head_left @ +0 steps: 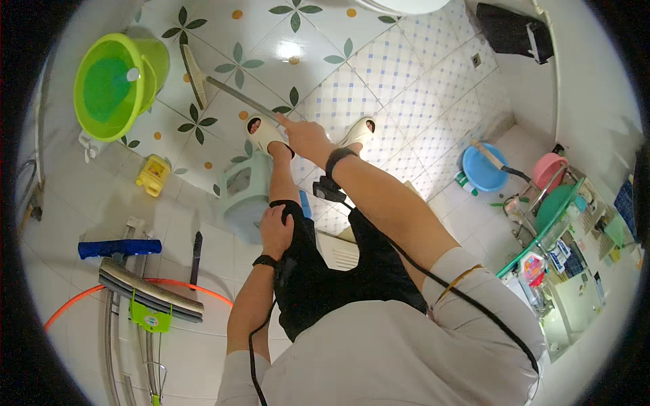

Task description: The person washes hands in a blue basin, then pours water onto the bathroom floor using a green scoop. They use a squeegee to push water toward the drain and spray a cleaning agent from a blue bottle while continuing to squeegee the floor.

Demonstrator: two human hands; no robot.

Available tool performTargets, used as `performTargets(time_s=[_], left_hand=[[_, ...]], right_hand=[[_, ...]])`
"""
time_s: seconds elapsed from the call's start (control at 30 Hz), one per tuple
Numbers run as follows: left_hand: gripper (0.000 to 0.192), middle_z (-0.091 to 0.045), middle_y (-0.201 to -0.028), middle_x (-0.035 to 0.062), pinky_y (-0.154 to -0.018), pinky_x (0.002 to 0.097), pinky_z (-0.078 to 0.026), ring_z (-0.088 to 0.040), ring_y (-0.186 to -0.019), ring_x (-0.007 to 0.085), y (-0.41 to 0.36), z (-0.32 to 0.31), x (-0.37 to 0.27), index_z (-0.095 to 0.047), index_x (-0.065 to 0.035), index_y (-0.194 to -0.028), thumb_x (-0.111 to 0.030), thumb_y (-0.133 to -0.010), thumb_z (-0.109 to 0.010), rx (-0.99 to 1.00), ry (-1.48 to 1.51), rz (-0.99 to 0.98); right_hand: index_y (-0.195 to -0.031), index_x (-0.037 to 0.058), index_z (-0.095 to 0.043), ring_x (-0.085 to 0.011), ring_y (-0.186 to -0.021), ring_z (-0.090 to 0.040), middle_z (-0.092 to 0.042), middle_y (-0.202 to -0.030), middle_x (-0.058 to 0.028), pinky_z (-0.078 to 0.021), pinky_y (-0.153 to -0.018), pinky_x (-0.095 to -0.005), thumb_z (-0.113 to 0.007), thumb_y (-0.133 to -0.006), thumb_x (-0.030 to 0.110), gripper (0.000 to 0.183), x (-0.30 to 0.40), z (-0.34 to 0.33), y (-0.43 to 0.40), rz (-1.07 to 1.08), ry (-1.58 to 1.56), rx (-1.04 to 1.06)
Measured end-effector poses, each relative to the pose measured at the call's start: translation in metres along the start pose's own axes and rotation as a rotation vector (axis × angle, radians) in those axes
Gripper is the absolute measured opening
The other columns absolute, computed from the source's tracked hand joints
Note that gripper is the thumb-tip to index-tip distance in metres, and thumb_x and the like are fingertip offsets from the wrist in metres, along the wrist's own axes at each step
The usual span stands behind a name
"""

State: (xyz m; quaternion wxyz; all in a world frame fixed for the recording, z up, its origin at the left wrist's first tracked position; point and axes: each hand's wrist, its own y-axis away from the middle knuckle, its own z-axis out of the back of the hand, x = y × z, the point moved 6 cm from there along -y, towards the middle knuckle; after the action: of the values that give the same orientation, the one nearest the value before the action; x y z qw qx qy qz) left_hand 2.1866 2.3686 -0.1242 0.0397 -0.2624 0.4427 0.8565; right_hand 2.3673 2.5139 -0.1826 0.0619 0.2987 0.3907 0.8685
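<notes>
My right hand [305, 138] is closed around the handle end of a floor squeegee [238, 95], with a finger laid along the pole. The squeegee's blade lies across the flowered floor tiles, to the right of a lime-green bucket [160, 66] that holds green liquid or has a green inside. My left hand [277, 231] rests on my left knee, over the black shorts, and no tool shows in it. A pale green plastic stool [246, 203] stands beside my left leg. My feet, in cream slippers [265, 134], are planted apart on the tiles.
A yellow jug [153, 175] stands by the left wall. Mops [151, 292] and an orange hose [213, 294] are at lower left. A blue basin [485, 167], a pink basin [548, 170] and a cluttered glass shelf [541, 228] are at right. A floor drain [476, 60] lies at upper right.
</notes>
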Motion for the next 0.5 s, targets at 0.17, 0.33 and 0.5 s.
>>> performTargets(time_s=[0.17, 0.33, 0.5], left_hand=[[0.032, -0.055, -0.100, 0.0174, -0.089, 0.0416, -0.037, -0.047, -0.100, 0.0345, 0.001, -0.009, -0.023, -0.054, -0.0011, -0.102, -0.021, -0.076, -0.053, -0.017, -0.080, 0.017], [0.030, -0.057, -0.098, 0.0162, -0.088, 0.0418, -0.038, -0.048, -0.098, 0.0344, -0.007, -0.020, -0.045, -0.056, -0.0008, -0.098, -0.020, -0.076, -0.053, -0.003, -0.206, 0.001], [0.030, -0.057, -0.100, 0.0164, -0.089, 0.0417, -0.038, -0.048, -0.100, 0.0339, -0.014, -0.020, -0.057, -0.056, -0.0010, -0.098, -0.021, -0.076, -0.052, 0.035, -0.261, 0.030]], right_hand=[[-0.133, 0.0271, -0.026, -0.0315, -0.069, -0.060, -0.061, -0.075, -0.0132, -0.0470, -0.058, -0.0394, -0.048, -0.079, 0.012, 0.061, -0.107, -0.002, 0.043, -0.165, 0.023, 0.118], [-0.133, 0.0289, -0.026, -0.0342, -0.065, -0.059, -0.059, -0.070, -0.0178, -0.0459, -0.059, -0.0451, -0.044, -0.083, 0.016, 0.055, -0.280, 0.042, 0.168, -0.346, 0.136, 0.000], [-0.135, 0.0305, -0.017, -0.0406, -0.064, -0.056, -0.059, -0.074, -0.0230, -0.0444, -0.061, -0.0490, -0.039, -0.088, 0.022, 0.053, -0.402, 0.100, 0.269, -0.604, 0.227, -0.009]])
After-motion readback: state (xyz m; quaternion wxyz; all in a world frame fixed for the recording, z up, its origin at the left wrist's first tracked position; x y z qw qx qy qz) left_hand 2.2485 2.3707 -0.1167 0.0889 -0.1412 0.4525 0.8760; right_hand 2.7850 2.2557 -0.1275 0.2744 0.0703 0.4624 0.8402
